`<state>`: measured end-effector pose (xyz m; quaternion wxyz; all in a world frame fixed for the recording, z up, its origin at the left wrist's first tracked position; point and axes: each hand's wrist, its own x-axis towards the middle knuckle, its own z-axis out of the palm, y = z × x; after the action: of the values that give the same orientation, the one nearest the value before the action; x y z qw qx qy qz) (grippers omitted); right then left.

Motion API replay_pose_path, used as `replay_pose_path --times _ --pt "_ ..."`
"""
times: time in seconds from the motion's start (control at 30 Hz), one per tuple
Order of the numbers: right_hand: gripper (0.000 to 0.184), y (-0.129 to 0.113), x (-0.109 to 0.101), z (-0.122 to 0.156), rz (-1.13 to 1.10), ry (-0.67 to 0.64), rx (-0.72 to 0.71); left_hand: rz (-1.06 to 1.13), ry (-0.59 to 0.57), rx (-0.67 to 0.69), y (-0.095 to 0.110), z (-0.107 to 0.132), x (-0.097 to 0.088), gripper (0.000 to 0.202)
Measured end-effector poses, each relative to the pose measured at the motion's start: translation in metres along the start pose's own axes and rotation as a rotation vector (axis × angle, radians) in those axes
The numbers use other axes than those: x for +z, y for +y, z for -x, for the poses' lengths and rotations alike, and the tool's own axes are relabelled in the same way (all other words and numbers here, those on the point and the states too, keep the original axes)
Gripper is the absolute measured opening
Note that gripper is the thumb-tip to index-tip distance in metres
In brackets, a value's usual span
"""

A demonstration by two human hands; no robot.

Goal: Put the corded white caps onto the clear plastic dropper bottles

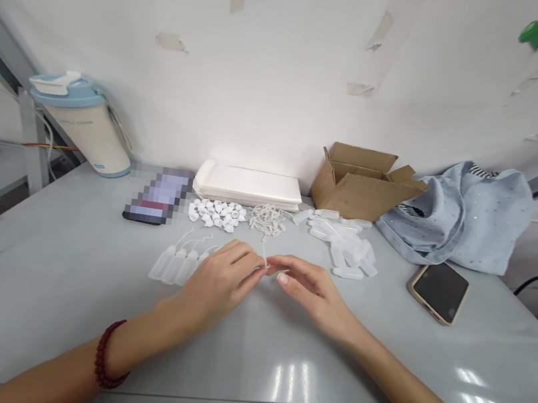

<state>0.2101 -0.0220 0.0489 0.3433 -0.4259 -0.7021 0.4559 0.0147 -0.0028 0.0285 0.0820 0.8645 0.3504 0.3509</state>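
A thin white cord (264, 252) is pinched between the thumb and fingertips of my left hand (222, 274). My right hand (309, 290) is just right of it, thumb and fingers apart, with the index fingertip at the cord's end; whether it touches is hard to tell. Beyond my hands lies a tangle of white cords (266, 218). Left of that tangle is a heap of small white caps (219, 214). Several translucent tubes with caps and cords (172, 264) lie in a row, partly hidden behind my left hand. Loose translucent tubes (350, 247) are scattered to the right.
Along the wall stand a tumbler (91, 124), a stack of white envelopes (251, 187) and an open cardboard box (361, 192). A blue cloth bag (469, 214) slumps at the right, by a phone (439, 291). Another phone (161, 195), partly blurred, lies left on the grey table (244, 366).
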Motion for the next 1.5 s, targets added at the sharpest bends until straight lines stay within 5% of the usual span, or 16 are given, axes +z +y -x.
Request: replay_pose_path --times 0.17,0.3,0.57,0.77,1.0,1.27,1.5 --pt "0.022 0.028 -0.034 -0.014 0.667 0.224 -0.150 -0.025 -0.037 -0.015 -0.001 -0.001 -0.002 0.018" --pt "0.029 0.050 -0.073 -0.023 1.228 0.328 0.047 -0.037 -0.009 -0.023 -0.002 -0.001 -0.003 0.021" --pt "0.025 0.056 -0.088 -0.015 1.378 0.345 0.162 -0.034 0.022 -0.016 -0.002 -0.001 -0.005 0.020" --pt "0.021 0.047 -0.071 -0.018 1.042 0.357 -0.022 0.034 0.034 -0.060 -0.001 -0.002 -0.005 0.018" --pt "0.021 0.016 -0.019 -0.003 0.388 0.117 -0.193 0.335 0.034 -0.265 0.007 -0.009 -0.014 0.011" --pt "0.018 0.010 -0.010 0.002 0.231 0.096 -0.206 0.455 0.011 -0.345 0.012 -0.009 -0.015 0.007" --pt "0.020 0.009 -0.004 0.004 0.304 0.121 -0.246 0.647 -0.052 -0.483 0.014 -0.010 -0.020 0.016"
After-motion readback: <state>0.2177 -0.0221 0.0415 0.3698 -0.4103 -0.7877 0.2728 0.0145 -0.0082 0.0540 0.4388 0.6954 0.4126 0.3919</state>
